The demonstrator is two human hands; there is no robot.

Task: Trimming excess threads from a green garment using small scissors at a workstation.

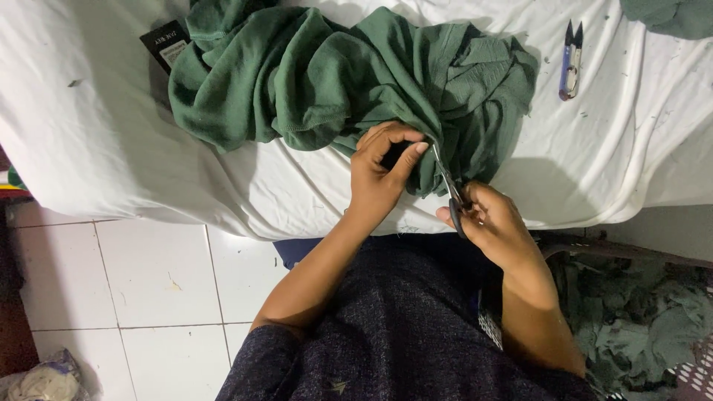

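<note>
Green garment (319, 74) on white-sheeted table (96, 141): left hand (380, 174) pinches it, right hand (494, 223) grips scissors (449, 189).

One green garment (334, 74), two scissors (449, 186) (570, 63), one black tag (167, 44)

Dark green garment (334, 74), white cloth (111, 134), black-handled scissors (451, 194), white floor tiles (148, 275).

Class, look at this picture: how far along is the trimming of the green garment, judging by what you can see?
Done: green fabric scraps already lie on the floor. In hand: the left hand pinches the green garment while the right hand works scissors at its edge. Left: most of the garment lies bunched on the white sheet; thread snips sit unused.
</note>
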